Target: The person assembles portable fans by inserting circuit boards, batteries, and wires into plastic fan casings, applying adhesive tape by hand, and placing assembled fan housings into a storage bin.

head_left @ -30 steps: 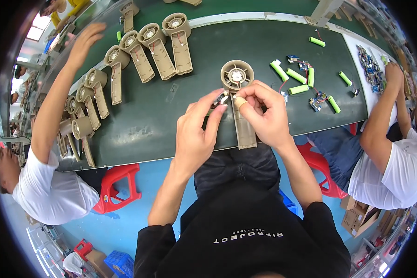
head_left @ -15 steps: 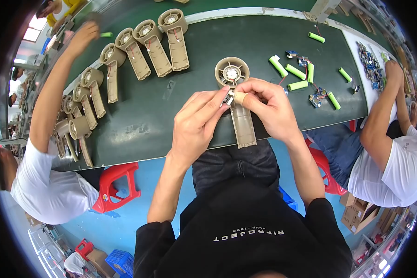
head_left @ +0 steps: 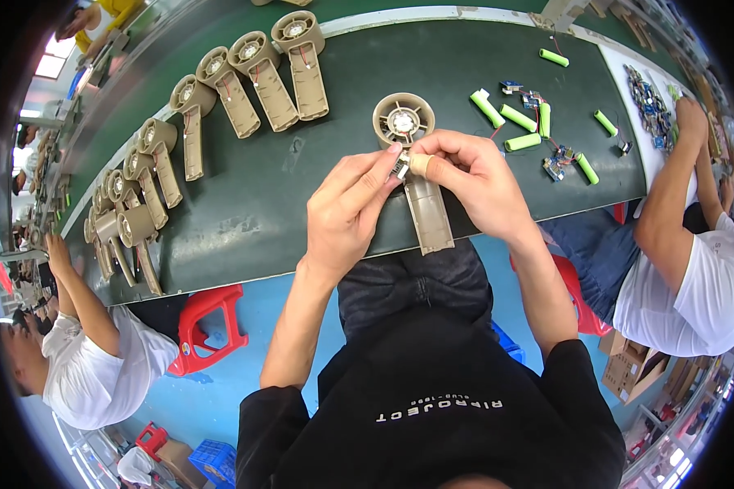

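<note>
In front of me a beige handheld fan housing [head_left: 429, 218] lies on the table, its round head away from me and its open handle toward me. Over the neck of the housing, both my hands meet. My left hand [head_left: 344, 200] pinches a small circuit board [head_left: 400, 169] with light metal parts, between thumb and fingers. My right hand [head_left: 477, 183] is closed in a pinch against the board's right side, and a tan covering wraps its thumb. Whatever its fingertips grip is too small and hidden to name.
Several similar fan housings [head_left: 308, 85] stand in a curved row on the left of the dark green table [head_left: 245, 224]. Green battery cells [head_left: 522, 142] with wired boards lie at right. Co-workers sit on both sides; a person's arm [head_left: 667, 191] reaches to a pile of boards [head_left: 649, 106].
The co-worker at left has drawn an arm back from the far side of the table and down to the left. My hands keep their pinch at the board, almost still.
</note>
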{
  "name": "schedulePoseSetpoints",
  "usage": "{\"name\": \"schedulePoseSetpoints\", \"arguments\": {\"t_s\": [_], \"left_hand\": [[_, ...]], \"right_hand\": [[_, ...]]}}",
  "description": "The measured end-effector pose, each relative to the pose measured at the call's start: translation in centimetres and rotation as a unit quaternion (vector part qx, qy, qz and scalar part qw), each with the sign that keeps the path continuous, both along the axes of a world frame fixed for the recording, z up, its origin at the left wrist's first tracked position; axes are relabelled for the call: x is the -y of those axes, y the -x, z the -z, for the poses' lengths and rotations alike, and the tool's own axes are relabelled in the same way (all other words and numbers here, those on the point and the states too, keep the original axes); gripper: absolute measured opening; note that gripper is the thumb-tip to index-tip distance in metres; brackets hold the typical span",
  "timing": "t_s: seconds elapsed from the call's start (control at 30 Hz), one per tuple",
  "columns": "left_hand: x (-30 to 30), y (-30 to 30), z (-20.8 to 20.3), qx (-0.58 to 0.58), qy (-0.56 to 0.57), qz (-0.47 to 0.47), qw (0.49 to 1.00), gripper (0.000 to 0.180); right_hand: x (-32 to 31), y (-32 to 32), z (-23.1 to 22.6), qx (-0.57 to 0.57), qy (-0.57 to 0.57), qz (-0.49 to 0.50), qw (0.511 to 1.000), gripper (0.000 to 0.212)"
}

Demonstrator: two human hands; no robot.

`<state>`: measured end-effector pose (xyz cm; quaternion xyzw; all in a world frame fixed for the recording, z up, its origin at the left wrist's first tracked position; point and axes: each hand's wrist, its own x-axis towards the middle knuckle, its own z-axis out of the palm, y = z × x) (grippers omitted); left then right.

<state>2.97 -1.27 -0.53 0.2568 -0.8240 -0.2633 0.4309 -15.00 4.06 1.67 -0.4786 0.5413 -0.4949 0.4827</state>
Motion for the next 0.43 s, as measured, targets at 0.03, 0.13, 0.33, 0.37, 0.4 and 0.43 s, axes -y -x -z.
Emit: {"name": "schedulePoseSetpoints", "arguments": {"t_s": [0.03,0.13,0.33,0.37,0.4,0.43], "left_hand": [[0.2,0.0,0.0,0.002,0.004,0.002,1.0,0.037],[0.2,-0.2,0.0,0.008,0.006,0.002,1.0,0.036],[-0.5,-0.2,0.1,0.02,-0.016,-0.024,0.999,0.033],[-0.4,-0.2,0.1,0.023,-0.006,-0.022,0.999,0.032],[-0.3,-0.2,0.2,0.017,-0.008,-0.017,1.0,0.032],[-0.2,-0.3,0.4,0.01,-0.009,-0.013,1.0,0.033]], "right_hand": [[0.0,0.1,-0.2,0.0,-0.019,-0.014,1.0,0.013],[-0.2,-0.4,-0.7,-0.192,0.069,0.027,0.979,0.009],[0.4,-1.2,1.3,-0.393,0.315,0.114,0.856,0.012],[0.5,-1.2,1.3,-0.406,0.328,0.109,0.846,0.013],[0.6,-1.2,1.5,-0.405,0.333,0.104,0.845,0.015],[0.7,-1.1,1.8,-0.404,0.339,0.098,0.844,0.016]]}}
